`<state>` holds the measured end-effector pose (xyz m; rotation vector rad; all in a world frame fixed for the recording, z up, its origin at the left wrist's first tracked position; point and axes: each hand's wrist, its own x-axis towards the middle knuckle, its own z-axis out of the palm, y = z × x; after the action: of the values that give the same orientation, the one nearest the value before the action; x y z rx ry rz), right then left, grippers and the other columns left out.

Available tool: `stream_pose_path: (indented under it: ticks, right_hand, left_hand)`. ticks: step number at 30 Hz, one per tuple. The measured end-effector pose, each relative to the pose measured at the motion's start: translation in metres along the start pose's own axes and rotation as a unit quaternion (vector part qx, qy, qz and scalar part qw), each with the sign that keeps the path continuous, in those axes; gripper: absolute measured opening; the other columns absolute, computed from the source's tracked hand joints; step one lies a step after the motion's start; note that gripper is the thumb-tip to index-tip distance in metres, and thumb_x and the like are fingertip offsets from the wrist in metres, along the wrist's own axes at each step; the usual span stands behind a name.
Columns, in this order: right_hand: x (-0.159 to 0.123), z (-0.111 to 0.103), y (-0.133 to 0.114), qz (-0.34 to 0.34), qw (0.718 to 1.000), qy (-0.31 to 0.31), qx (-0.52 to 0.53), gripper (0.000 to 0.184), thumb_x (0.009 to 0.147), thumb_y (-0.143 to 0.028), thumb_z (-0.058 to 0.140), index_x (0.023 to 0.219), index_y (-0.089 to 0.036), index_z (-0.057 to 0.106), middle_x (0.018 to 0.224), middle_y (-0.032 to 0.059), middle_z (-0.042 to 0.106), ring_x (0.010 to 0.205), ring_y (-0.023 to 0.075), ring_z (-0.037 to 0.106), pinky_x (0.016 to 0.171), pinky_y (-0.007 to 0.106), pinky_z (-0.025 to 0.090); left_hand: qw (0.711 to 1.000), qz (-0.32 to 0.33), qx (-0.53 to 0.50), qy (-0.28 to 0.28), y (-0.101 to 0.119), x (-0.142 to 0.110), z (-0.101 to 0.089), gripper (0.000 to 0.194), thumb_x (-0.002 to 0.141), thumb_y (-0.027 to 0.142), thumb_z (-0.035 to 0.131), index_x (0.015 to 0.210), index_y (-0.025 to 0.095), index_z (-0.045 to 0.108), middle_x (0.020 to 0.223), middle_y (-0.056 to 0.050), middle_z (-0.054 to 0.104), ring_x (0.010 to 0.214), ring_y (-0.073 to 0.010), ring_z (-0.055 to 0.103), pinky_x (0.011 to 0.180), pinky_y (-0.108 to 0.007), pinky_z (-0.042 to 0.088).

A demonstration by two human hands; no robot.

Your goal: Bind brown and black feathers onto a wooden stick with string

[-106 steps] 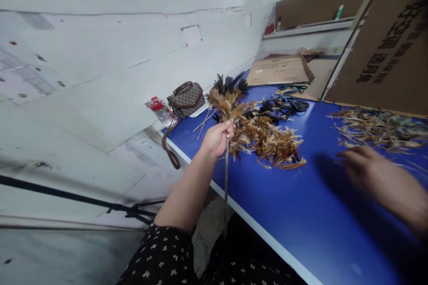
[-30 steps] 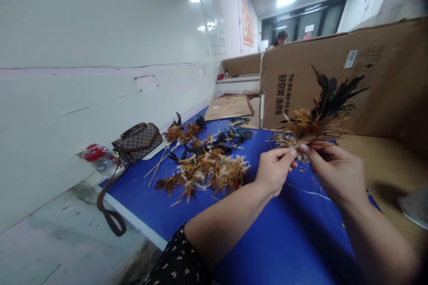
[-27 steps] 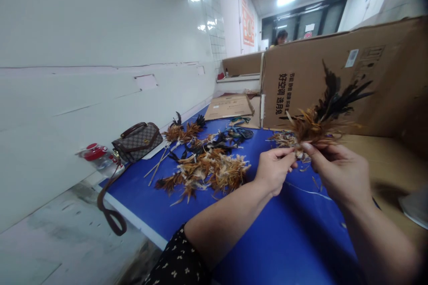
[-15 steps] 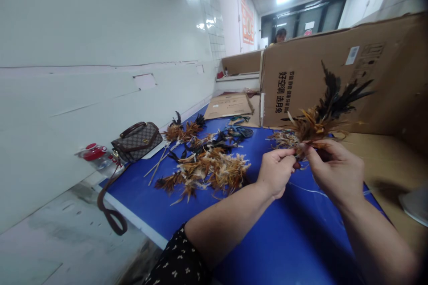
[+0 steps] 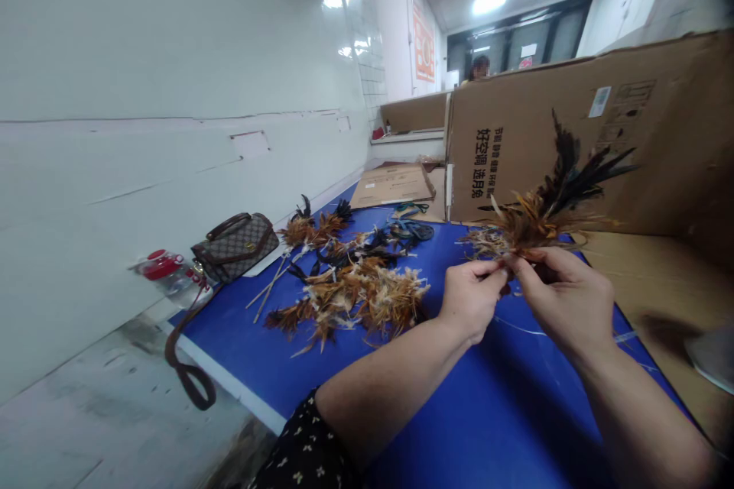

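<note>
A feather bunch (image 5: 533,218), brown and orange at its base with long black plumes on top, stands upright above my two hands. My left hand (image 5: 473,298) pinches its lower end from the left. From the right, my right hand (image 5: 567,294) is closed on the same base, thumb and fingertips pressed close to the left ones. What lies between the fingertips is too small to make out. Behind the hands lies a small heap of pale brown feathers (image 5: 485,241). A larger heap of brown and cream feathers (image 5: 361,294) spreads over the blue table (image 5: 436,412) to the left.
Two thin sticks (image 5: 268,289) carry feather tufts (image 5: 318,225). A patterned handbag (image 5: 238,248) and a red-lidded bottle (image 5: 172,275) stand by the wall. Blue-green straps (image 5: 413,228) lie farther back. A large cardboard box (image 5: 533,130) rises behind my hands; a person (image 5: 479,69) is beyond it.
My right hand has shifted slightly left, its fingertips closer to the left hand's. The feather bunch stays in about the same spot. The whole view has tilted a little.
</note>
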<state>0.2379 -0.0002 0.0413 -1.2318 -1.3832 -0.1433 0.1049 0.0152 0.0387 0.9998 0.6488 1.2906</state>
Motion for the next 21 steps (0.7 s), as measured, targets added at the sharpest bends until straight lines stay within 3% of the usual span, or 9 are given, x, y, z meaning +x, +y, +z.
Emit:
stream_pose_path:
  ticks: [3, 6, 10, 15, 18, 21]
  right_hand:
    - [-0.004, 0.001, -0.003, 0.01, 1.0, 0.008, 0.02, 0.027, 0.099, -0.048, 0.08, 0.109, -0.024, 0.085, 0.092, 0.0051, 0.083, 0.07, 0.0201, 0.071, 0.065, 0.034, 0.056]
    - [-0.005, -0.001, -0.008, 0.026, 0.999, 0.025, 0.031, 0.043, 0.101, -0.051, 0.079, 0.135, -0.023, 0.081, 0.107, 0.0085, 0.085, 0.066, 0.0185, 0.069, 0.065, 0.035, 0.057]
    - [-0.005, 0.002, -0.004, 0.016, 1.0, 0.007, -0.004, 0.032, 0.102, -0.044, 0.074, 0.12, -0.021, 0.086, 0.101, 0.01, 0.084, 0.067, 0.0184, 0.069, 0.066, 0.035, 0.056]
    - [-0.038, 0.041, 0.015, -0.013, 0.978, -0.208, -0.001, 0.02, 0.099, -0.038, 0.069, 0.1, -0.025, 0.085, 0.096, 0.0077, 0.086, 0.081, 0.0251, 0.078, 0.078, 0.038, 0.061]
    - [-0.067, 0.072, 0.019, -0.031, 0.936, -0.351, -0.018, 0.024, 0.103, -0.033, 0.062, 0.103, -0.026, 0.086, 0.103, 0.008, 0.087, 0.088, 0.0257, 0.08, 0.084, 0.038, 0.062]
    - [-0.078, 0.098, 0.016, -0.034, 0.905, -0.415, -0.087, 0.031, 0.109, -0.031, 0.058, 0.112, -0.027, 0.088, 0.113, 0.0088, 0.085, 0.094, 0.0239, 0.08, 0.087, 0.034, 0.061]
  left_hand:
    - [1.0, 0.006, 0.005, 0.007, 0.007, 0.005, -0.005, 0.044, 0.07, 0.048, 0.101, 0.087, 0.01, 0.088, 0.067, -0.002, 0.067, 0.062, -0.0097, 0.053, 0.063, -0.028, 0.037]
    - [1.0, 0.016, 0.006, 0.026, 0.026, 0.017, -0.017, 0.042, 0.068, 0.044, 0.103, 0.089, 0.01, 0.088, 0.066, -0.002, 0.069, 0.06, -0.0093, 0.054, 0.063, -0.028, 0.038]
    - [0.996, 0.049, -0.01, 0.072, 0.068, 0.034, -0.043, 0.032, 0.071, 0.033, 0.103, 0.082, 0.011, 0.084, 0.069, -0.003, 0.07, 0.063, -0.0086, 0.056, 0.064, -0.027, 0.038]
    - [0.99, 0.075, -0.04, 0.113, 0.11, 0.043, -0.075, 0.023, 0.078, 0.022, 0.099, 0.091, 0.011, 0.083, 0.079, -0.003, 0.074, 0.07, -0.0074, 0.061, 0.067, -0.023, 0.04]
    - [0.988, 0.075, -0.053, 0.126, 0.12, 0.042, -0.084, 0.021, 0.082, 0.019, 0.097, 0.097, 0.011, 0.084, 0.083, -0.003, 0.074, 0.073, -0.0074, 0.063, 0.067, -0.023, 0.041]
    - [0.986, 0.074, -0.073, 0.127, 0.124, 0.041, -0.085, 0.017, 0.085, 0.016, 0.094, 0.097, 0.011, 0.084, 0.084, -0.003, 0.074, 0.072, -0.0069, 0.062, 0.067, -0.023, 0.04]
